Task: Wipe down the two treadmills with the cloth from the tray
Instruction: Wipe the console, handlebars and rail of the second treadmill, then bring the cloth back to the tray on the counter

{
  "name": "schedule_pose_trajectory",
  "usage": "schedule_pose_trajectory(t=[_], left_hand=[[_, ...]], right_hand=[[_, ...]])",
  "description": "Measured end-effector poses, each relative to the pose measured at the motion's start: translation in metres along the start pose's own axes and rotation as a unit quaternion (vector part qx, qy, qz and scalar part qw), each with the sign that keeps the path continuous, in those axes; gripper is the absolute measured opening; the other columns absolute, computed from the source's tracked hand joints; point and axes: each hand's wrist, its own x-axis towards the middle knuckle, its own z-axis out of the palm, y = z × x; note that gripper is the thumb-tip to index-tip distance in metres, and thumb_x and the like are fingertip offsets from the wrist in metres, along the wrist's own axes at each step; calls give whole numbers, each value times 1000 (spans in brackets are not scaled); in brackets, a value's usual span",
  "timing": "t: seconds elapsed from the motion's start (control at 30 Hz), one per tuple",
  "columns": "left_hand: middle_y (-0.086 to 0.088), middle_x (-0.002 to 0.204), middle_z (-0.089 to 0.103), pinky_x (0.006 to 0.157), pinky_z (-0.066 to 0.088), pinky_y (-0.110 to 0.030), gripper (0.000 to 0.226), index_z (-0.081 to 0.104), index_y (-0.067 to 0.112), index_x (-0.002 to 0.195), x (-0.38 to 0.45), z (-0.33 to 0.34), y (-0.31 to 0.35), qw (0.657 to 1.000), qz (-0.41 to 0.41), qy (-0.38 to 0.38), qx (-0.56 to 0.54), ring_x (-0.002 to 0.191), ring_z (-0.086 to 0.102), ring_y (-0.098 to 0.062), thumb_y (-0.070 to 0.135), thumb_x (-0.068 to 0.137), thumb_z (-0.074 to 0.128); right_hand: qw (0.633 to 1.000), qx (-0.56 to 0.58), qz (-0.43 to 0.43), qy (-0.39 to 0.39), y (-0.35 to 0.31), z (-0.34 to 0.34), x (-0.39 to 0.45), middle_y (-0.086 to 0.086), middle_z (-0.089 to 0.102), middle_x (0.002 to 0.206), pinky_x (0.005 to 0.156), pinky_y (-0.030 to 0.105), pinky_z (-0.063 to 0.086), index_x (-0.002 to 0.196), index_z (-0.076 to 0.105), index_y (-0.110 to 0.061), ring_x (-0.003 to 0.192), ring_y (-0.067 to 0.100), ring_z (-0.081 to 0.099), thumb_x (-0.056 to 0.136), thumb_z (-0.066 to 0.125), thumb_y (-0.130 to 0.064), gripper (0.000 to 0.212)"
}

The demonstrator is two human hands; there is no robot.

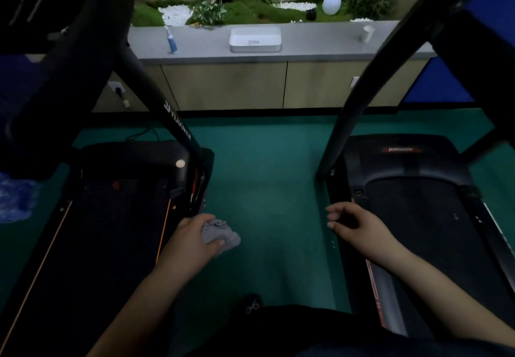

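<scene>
I stand between two black treadmills. The left treadmill (111, 217) has orange stripes along its belt, and the right treadmill (418, 203) carries a red brand label on its hood. My left hand (192, 238) grips a crumpled grey cloth (221, 232) at the right edge of the left treadmill's deck, over the green floor. My right hand (354, 224) hovers with loosely curled fingers at the left edge of the right treadmill, holding nothing. The white tray (255, 39) sits on the grey counter straight ahead.
The grey counter (306, 42) over wooden cabinets holds a blue and white spray bottle (171, 40) and a white cup (367, 33). Treadmill uprights (156, 92) slant in on both sides. Green floor (264, 175) lies between the machines. Plants and white stones sit behind the counter.
</scene>
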Motion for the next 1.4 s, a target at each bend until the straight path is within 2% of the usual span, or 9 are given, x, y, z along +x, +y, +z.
schedule_pose_trajectory(t=[0.1,0.23,0.4,0.6,0.9,0.97,1.07,1.23,1.4], left_hand=[[-3,115,47,93,42,-25,54,55,26,126,58,-21,16,999,30,3,11,106,55,-21,27,76,75],[0,113,47,94,44,-28,53,55,29,124,125,-36,39,998,53,-5,13,104,55,-21,29,75,75],[1,113,46,96,45,-31,54,55,29,124,208,-38,61,998,48,-25,28,107,54,-20,31,74,76],[-2,117,48,96,44,-29,54,54,29,125,327,-46,107,997,48,-30,44,109,54,-22,33,75,75],[-7,116,56,89,35,-22,52,59,20,122,468,-88,144,999,34,2,32,112,51,-22,26,74,78],[-7,117,57,86,35,-21,52,60,19,121,496,-93,141,999,14,-11,37,113,51,-22,26,73,78],[-6,116,58,89,38,-23,52,60,24,117,545,-102,138,1000,-9,-15,25,109,55,-21,30,69,80],[-3,116,58,90,39,-23,54,61,22,116,642,-123,145,999,9,-30,22,109,55,-18,32,67,80],[-5,117,60,90,39,-22,74,61,20,118,733,-150,173,998,37,-31,28,108,56,-19,55,53,62]], right_hand=[[1000,10,1,22,-17,-3,46,-6,69,94,82,13,47,94,61,-35,90,11,66,82,73,-12,29],[999,18,13,45,-24,-10,103,-7,70,93,93,27,49,98,64,-31,93,11,67,80,74,-14,26],[998,23,35,36,-25,-23,182,-6,70,94,92,27,49,98,64,-30,93,11,66,81,74,-14,25],[999,15,26,33,-45,-59,310,-5,69,94,77,1,42,98,64,-27,90,8,64,82,73,-12,24],[999,28,10,17,-85,-92,473,-7,68,93,89,28,50,88,62,-38,87,11,65,81,72,-9,32],[999,35,16,18,-90,-90,503,-8,69,91,86,33,52,85,66,-41,86,10,66,80,73,-11,31],[999,31,19,17,-96,-86,550,-7,69,90,83,31,51,85,65,-51,87,10,67,80,74,-13,40],[998,44,42,34,-125,-83,638,-6,67,92,88,33,50,88,62,-36,89,16,66,82,70,-7,31],[996,51,31,60,-160,-94,715,-7,68,92,83,30,50,89,62,-35,85,14,65,82,70,-8,29]])
